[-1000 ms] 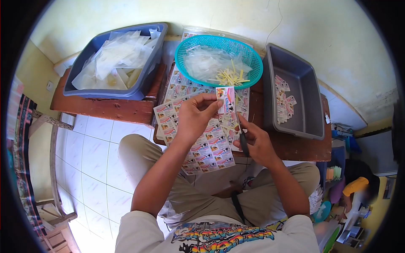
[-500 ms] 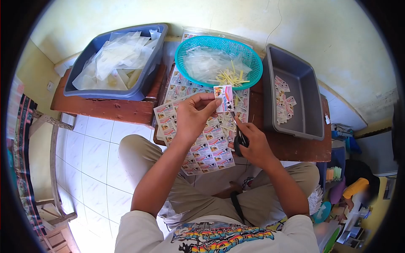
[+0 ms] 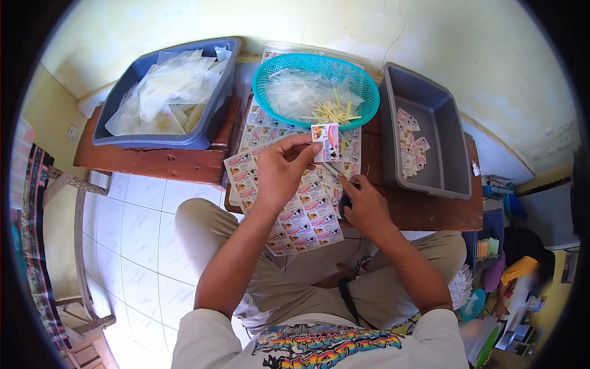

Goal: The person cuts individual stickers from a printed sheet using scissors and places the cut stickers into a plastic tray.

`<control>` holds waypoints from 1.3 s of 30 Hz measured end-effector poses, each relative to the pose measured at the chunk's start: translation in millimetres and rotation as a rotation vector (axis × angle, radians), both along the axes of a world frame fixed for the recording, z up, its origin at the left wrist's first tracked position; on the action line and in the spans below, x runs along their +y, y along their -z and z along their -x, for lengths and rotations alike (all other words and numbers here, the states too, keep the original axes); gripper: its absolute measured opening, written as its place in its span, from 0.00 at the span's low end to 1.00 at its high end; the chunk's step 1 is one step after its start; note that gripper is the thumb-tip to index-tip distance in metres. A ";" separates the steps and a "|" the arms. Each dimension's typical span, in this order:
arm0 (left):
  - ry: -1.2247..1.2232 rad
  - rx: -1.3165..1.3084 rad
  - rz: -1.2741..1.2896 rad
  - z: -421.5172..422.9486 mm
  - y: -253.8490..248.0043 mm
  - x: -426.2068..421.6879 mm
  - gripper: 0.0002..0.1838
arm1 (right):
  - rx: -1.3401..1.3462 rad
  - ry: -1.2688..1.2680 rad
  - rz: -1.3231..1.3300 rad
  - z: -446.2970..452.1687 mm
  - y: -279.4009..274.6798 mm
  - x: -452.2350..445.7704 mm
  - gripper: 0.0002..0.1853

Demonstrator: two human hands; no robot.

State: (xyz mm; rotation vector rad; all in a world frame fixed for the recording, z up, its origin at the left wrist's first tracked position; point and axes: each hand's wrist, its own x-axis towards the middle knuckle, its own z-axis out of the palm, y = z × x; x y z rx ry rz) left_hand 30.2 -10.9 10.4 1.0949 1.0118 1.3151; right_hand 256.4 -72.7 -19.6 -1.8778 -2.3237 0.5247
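Observation:
Between thumb and fingers, my left hand (image 3: 284,165) pinches a small printed label (image 3: 326,142) with a cow picture on it. My right hand (image 3: 365,202) is wrapped round black-handled scissors (image 3: 345,205), whose blades point up and left just below the label. Under both hands lie printed label sheets (image 3: 294,216), one hanging over the table's front edge towards my lap. Cut labels (image 3: 410,144) lie in the left part of a grey tub (image 3: 458,178) to my right.
A turquoise basket (image 3: 261,101) holds clear plastic bags and thin yellow strips (image 3: 335,112). At the left, a blue-grey tub (image 3: 209,126) of plastic sheets stands on a brown wooden bench (image 3: 123,152). Another person (image 3: 522,261) bends over at the far right.
My right hand has turned, and the scissors' blades have swung from pointing up along the label's edge to lying slanted below it. My left hand still holds the label, nearly unmoved.

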 end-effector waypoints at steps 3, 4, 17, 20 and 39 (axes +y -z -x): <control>0.005 0.041 0.024 1.3 -2.2 -0.5 0.13 | -0.052 0.001 -0.027 3.3 1.6 0.4 0.42; 0.011 0.061 0.036 1.6 -2.9 -0.6 0.14 | -0.091 -0.001 -0.057 4.6 2.4 0.0 0.42; 0.048 0.333 -0.079 2.9 5.2 1.2 0.13 | -0.116 -0.009 0.034 10.2 -15.5 7.5 0.39; 0.041 0.399 -0.157 2.7 1.7 -1.3 0.13 | 0.049 -0.014 -0.108 3.3 -21.0 10.2 0.32; 0.036 0.768 -0.692 -9.9 -14.4 1.0 0.25 | 0.957 0.309 0.077 -2.4 -40.1 42.4 0.13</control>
